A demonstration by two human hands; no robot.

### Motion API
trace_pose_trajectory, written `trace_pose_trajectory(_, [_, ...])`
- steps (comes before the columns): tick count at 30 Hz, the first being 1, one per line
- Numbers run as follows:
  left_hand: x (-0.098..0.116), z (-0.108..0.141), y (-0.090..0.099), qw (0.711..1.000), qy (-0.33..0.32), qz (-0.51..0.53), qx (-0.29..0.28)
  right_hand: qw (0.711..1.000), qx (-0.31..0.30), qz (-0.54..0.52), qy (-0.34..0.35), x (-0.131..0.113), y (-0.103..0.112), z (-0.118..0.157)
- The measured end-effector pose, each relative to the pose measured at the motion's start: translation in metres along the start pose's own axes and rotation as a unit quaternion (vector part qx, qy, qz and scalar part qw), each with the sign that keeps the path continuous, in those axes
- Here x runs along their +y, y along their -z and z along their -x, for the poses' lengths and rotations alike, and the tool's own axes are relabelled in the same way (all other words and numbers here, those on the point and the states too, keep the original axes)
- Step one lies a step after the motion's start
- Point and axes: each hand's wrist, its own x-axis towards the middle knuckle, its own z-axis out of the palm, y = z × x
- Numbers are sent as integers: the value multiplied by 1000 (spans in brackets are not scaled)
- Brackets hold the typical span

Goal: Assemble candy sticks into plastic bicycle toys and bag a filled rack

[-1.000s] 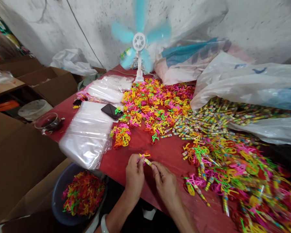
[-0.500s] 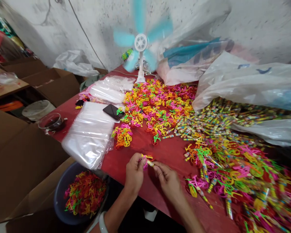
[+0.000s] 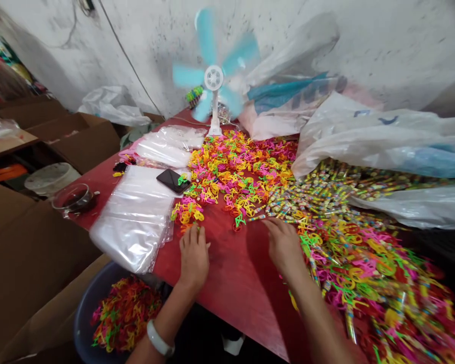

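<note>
Left hand (image 3: pixel 195 255) is at the near edge of a small clump of plastic pieces (image 3: pixel 187 210), right hand (image 3: pixel 284 247) is by the spread of wrapped tubes (image 3: pixel 307 199), and from here I can't tell whether either hand's fingers have closed on anything. Pieces look tangled, so lifting one could drag others along; loose tubes could roll if nudged. Red table (image 3: pixel 223 278), cluttered: clear bags (image 3: pixel 132 227) with a phone (image 3: pixel 172 180) on top, blurry-bladed fan (image 3: pixel 213 78) at the back, speckled wall (image 3: pixel 288 30) behind, cartons (image 3: pixel 87 144) off left.
</note>
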Motion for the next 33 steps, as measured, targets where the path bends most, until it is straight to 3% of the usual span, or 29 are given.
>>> trace_pose_trajectory(3, [9, 16, -6, 999, -50, -5, -11, 997, -66, 42, -17, -16, -22, -26])
trace_pose_trajectory(6, [30, 16, -9, 999, -34, 14, 14, 995, -86, 51, -16, -21, -30, -31])
trace_pose_trajectory(10, [66, -22, -17, 996, -14, 85, -37, 994, -94, 47, -4, -21, -27, -15])
trace_pose_trajectory(13, [85, -51, -27, 982, 62, 153, -94, 997, -72, 9, -9, -18, -24, -3])
trace_pose_trajectory(16, [83, -59, -30, 970, 98, 196, -105, 998, -19, -52, 0, -11, -23, 5])
trace_pose_trajectory(21, [50, -38, -17, 945, 132, 262, -146, 979, 41, -199, -19, -13, -21, 10])
trace_pose_trajectory(23, [41, -28, -10, 918, 156, 320, -173, 960, 33, -275, -46, -24, -19, 13])
trace_pose_trajectory(24, [39, -23, -6, 890, 181, 375, -185, 943, 23, -324, -67, -30, -18, 15])
trace_pose_trajectory(28, [44, -7, 2, 711, 288, 610, -201, 824, -21, -541, -168, -55, -13, 27])
trace_pose_trajectory(30, [49, -1, 3, 682, 300, 639, -192, 790, -20, -583, -189, -63, -12, 34])
trace_pose_trajectory(33, [53, 5, 2, 695, 304, 632, -157, 816, -26, -549, -182, -65, -12, 44])
